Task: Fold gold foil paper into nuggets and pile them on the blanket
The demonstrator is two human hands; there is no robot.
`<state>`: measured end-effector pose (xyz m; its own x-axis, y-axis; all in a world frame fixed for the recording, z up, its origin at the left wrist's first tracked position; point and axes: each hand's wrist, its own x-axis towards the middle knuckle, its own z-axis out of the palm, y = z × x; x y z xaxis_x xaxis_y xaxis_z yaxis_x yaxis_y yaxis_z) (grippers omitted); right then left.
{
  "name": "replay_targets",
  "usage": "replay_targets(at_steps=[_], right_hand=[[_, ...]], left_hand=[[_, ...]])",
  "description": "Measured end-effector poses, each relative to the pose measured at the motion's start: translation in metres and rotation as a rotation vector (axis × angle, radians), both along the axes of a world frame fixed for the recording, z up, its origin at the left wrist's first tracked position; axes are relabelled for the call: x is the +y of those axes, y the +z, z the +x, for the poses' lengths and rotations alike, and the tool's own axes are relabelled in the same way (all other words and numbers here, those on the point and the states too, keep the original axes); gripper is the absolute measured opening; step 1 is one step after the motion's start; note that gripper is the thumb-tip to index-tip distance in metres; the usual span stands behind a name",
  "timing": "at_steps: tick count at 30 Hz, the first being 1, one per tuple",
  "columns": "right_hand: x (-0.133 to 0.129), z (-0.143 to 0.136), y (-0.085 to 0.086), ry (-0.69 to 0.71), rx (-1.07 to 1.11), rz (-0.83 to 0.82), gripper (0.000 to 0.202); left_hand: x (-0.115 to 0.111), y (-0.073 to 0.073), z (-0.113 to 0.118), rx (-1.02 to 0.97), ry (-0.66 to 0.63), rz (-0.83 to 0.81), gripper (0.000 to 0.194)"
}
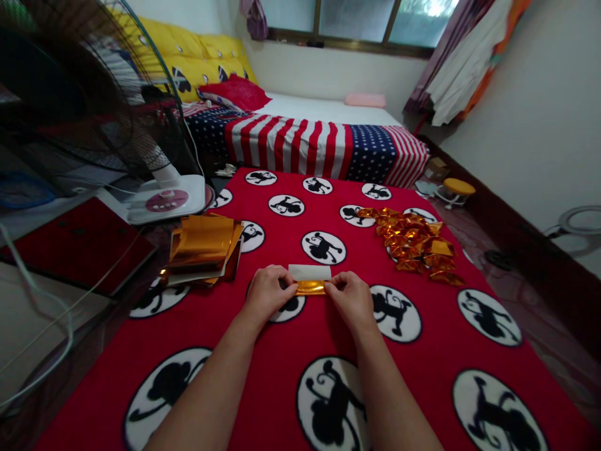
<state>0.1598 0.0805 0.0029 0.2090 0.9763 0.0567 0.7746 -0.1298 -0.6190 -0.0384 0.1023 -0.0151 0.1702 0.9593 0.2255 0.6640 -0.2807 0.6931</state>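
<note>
A sheet of gold foil paper [310,287] lies on the red cloth in front of me, its near edge folded over to show the shiny side while the pale back faces up beyond. My left hand [268,291] pinches the fold at its left end. At the right end, my right hand [350,297] grips the same fold between thumb and fingers. To the left is a stack of flat gold foil sheets [206,241], with uneven edges. A heap of folded gold foil pieces [413,241] lies to the right.
The red cloth [323,326] with monkey prints covers the table. An electric fan [164,194] stands at the left, near a dark red box [79,241]. Beyond the table is a bed [300,147] with a striped, starred cover. A yellow-topped stool [457,186] stands at right.
</note>
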Motion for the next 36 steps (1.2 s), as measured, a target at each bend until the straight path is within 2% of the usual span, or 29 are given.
replay_targets(at_steps=[5,13,18,24,36], right_hand=[[0.0008,0.0046,-0.0028,0.02,0.059,0.018,0.019],[0.001,0.0034,-0.0073,0.0,0.028,0.045,0.012],[0.0003,0.003,-0.0058,-0.005,0.008,0.041,0.012],[-0.0011,0.001,-0.0031,-0.029,0.008,0.027,0.013],[-0.0003,0.0021,-0.0049,-0.044,-0.042,0.018,0.014]], left_hand=[[-0.0002,0.0012,0.0006,-0.014,-0.003,0.003,0.012],[-0.0001,0.0045,-0.0014,-0.001,0.007,-0.028,0.01],[0.001,0.0063,-0.0047,-0.006,-0.019,-0.047,0.015],[-0.0001,0.0079,-0.0024,-0.034,0.035,-0.034,0.014],[0.0008,0.0028,-0.001,-0.046,0.04,-0.002,0.013]])
